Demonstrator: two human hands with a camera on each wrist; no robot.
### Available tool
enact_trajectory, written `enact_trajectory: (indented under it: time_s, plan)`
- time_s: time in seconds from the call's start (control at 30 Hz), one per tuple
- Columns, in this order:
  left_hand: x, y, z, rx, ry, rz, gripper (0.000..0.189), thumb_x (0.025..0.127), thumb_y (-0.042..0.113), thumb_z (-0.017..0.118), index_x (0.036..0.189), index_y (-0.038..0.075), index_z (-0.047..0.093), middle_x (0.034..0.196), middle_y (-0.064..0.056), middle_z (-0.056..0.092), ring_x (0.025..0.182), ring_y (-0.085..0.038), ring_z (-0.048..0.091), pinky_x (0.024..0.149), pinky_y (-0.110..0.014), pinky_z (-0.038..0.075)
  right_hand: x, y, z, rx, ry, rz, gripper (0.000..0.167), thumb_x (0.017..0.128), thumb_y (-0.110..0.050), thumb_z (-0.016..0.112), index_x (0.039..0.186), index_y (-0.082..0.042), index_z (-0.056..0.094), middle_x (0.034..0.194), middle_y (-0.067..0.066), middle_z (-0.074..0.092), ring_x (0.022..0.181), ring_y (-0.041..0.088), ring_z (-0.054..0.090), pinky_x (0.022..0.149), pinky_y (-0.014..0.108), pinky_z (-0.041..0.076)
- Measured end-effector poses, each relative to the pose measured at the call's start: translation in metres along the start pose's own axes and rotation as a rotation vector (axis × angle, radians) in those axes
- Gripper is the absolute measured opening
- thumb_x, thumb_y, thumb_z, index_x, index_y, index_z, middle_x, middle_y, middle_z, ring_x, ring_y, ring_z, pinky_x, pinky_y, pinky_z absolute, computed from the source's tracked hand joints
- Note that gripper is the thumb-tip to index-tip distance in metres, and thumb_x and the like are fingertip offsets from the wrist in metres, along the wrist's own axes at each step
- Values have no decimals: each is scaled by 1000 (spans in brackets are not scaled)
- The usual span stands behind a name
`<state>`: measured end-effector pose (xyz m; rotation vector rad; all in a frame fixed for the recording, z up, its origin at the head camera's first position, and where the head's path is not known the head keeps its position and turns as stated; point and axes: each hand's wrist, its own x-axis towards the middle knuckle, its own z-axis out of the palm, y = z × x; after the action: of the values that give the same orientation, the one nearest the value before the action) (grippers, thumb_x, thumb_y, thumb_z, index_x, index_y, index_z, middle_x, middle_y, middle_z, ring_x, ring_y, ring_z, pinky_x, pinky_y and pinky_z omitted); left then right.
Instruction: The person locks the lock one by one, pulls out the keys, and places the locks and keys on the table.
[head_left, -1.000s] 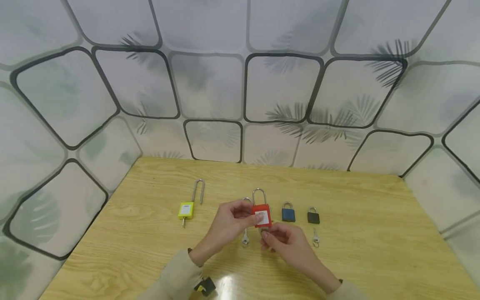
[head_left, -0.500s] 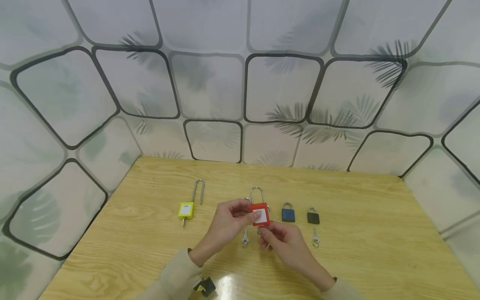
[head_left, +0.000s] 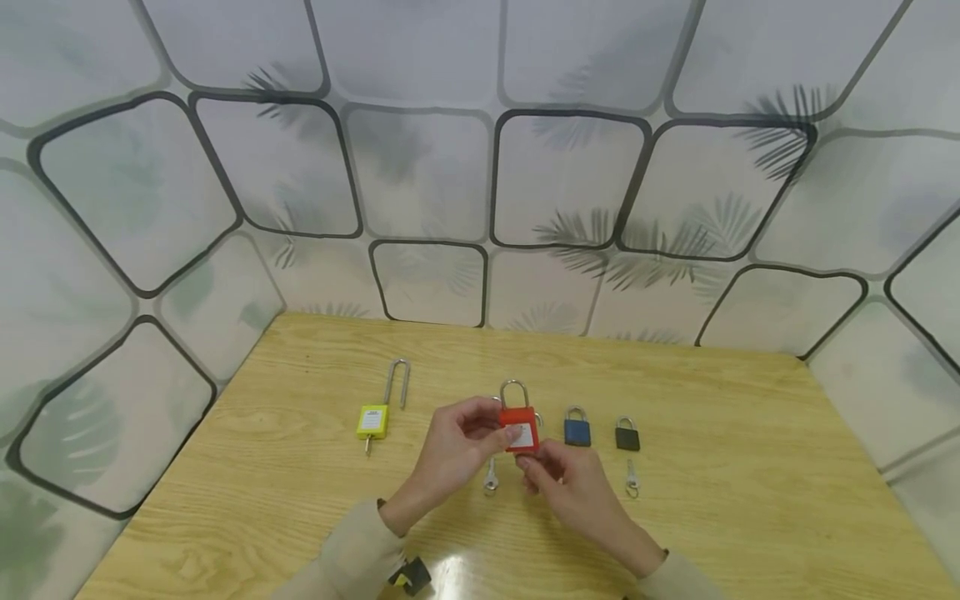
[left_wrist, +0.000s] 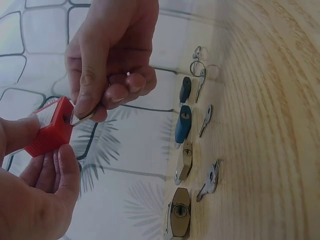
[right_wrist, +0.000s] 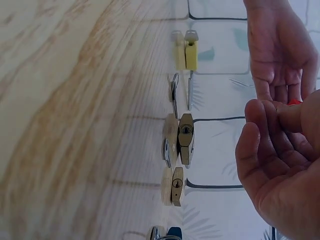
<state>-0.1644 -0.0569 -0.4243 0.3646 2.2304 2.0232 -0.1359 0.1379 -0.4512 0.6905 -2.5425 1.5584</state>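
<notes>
A red padlock (head_left: 529,415) with a white label and a silver shackle is held above the table. My left hand (head_left: 457,446) grips its body, the thumb lying across the label. Below it, my right hand (head_left: 581,487) pinches a small key (left_wrist: 82,118) at the keyhole in the padlock's underside, as the left wrist view shows. The fingers hide most of this key. From the right wrist view, only a sliver of the red padlock (right_wrist: 295,101) shows beyond the right hand.
A yellow padlock (head_left: 372,421) lies to the left. Blue (head_left: 577,431) and black (head_left: 627,437) padlocks lie to the right, a key (head_left: 632,479) below. Brass-bottomed padlocks (left_wrist: 180,212) sit behind the hands. A dark object (head_left: 411,575) lies by my left sleeve.
The red padlock has shifted slightly left, and its shackle shows shorter above the body than half a second ago. My right hand has moved slightly left with it and still pinches the key.
</notes>
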Motion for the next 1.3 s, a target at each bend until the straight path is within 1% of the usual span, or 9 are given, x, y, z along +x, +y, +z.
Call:
enact_trajectory:
  time_s: [0.17, 0.4, 0.5, 0.67, 0.77, 0.9, 1.03, 1.23, 1.3]
  plan:
    - [0, -1, 0, -5, 3, 6, 24, 91, 12, 78, 112, 2, 72, 108, -16, 74, 91, -16, 70, 82, -20, 58, 0, 2, 1, 2, -4, 19, 10, 98, -9, 68, 93, -1, 71, 71, 7, 71, 58, 10, 64, 49, 22, 51]
    - [2, -2, -1, -28, 17, -2, 25, 91, 11, 77, 114, 2, 71, 109, -16, 74, 94, -17, 70, 85, -21, 58, 0, 0, 0, 10, -23, 65, 11, 98, -10, 68, 94, -1, 71, 72, 8, 71, 58, 13, 66, 50, 23, 52]
    - [2, -2, -2, -42, 26, -10, 26, 91, 11, 77, 114, 2, 71, 109, -16, 74, 94, -17, 70, 85, -21, 58, 1, -1, -1, 10, -30, 81, 13, 99, -13, 67, 93, -2, 71, 71, 7, 71, 59, 14, 66, 50, 22, 52]
    - [5, 2, -3, -38, 35, 0, 26, 91, 10, 78, 115, 2, 72, 110, -16, 74, 94, -16, 70, 84, -21, 58, 3, -3, -1, 6, -18, 81, 16, 100, -16, 67, 89, -4, 70, 69, 2, 69, 57, 17, 64, 49, 22, 49]
    - [6, 6, -4, -28, 35, 13, 26, 91, 11, 77, 115, 2, 72, 110, -16, 74, 93, -16, 69, 84, -21, 58, 5, -5, -1, 3, -7, 66, 14, 99, -14, 68, 87, -6, 69, 68, 2, 68, 56, 11, 62, 48, 21, 47]
    - [6, 11, -5, -41, 48, 11, 27, 91, 9, 78, 116, 1, 71, 110, -17, 74, 93, -15, 68, 83, -20, 58, 7, -9, -2, 5, 0, 41, 13, 98, -11, 69, 85, -10, 69, 66, 2, 68, 55, 1, 57, 46, 21, 46]
    - [5, 11, -5, -49, 54, 11, 28, 91, 9, 77, 117, -1, 71, 110, -18, 74, 92, -14, 68, 83, -20, 57, 9, -12, -2, 23, 3, 30, 13, 97, -9, 69, 84, -12, 68, 64, 2, 68, 53, 2, 58, 44, 21, 43]
    - [5, 12, -6, -46, 58, 21, 29, 91, 10, 77, 118, 0, 71, 111, -18, 74, 93, -14, 68, 83, -20, 57, 9, -14, -2, 64, -11, 56, 14, 97, -8, 69, 84, -11, 68, 66, 7, 68, 55, 3, 59, 47, 22, 48]
    - [5, 12, -6, -52, 59, 21, 29, 91, 10, 77, 118, 0, 71, 111, -18, 74, 93, -15, 68, 83, -21, 58, 9, -15, -3, 68, -14, 65, 14, 97, -8, 69, 83, -10, 68, 66, 6, 68, 55, 2, 59, 47, 22, 48]
